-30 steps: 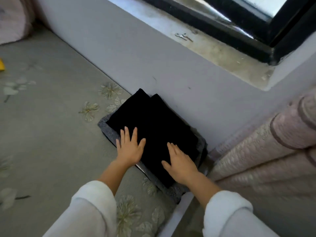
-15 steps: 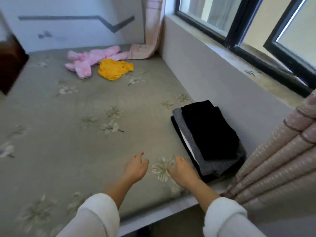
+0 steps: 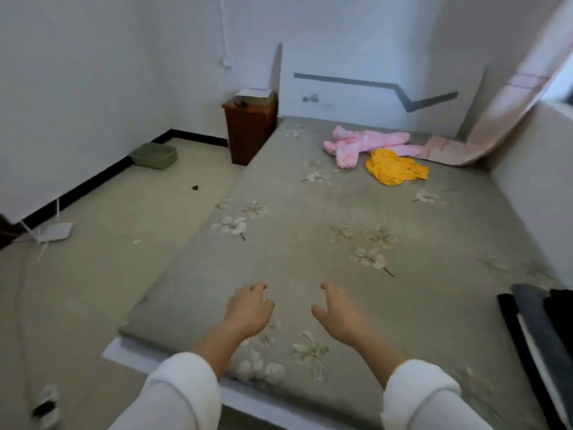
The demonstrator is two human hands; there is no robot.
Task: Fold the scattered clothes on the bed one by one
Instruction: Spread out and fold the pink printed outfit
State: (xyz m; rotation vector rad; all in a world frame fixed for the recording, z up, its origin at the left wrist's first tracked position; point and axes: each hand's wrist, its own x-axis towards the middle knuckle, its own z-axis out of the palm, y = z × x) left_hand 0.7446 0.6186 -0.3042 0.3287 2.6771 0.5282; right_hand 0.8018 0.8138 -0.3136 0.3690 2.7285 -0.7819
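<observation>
From the head camera, the left hand (image 3: 248, 308) and the right hand (image 3: 339, 315) are held side by side above the near end of the bed (image 3: 310, 243). Both are empty, with fingers loosely curled and white sleeves (image 3: 179, 395) at the wrists. The unfolded clothes lie well apart from the hands at the far end: a pink garment (image 3: 362, 145) with a yellow garment (image 3: 395, 167) touching it, just beside the trailing pink curtain (image 3: 496, 125). A folded stack (image 3: 539, 330) of dark pieces sits at the bed's right edge. A brown cabinet (image 3: 249, 128) stands at the far left corner.
</observation>
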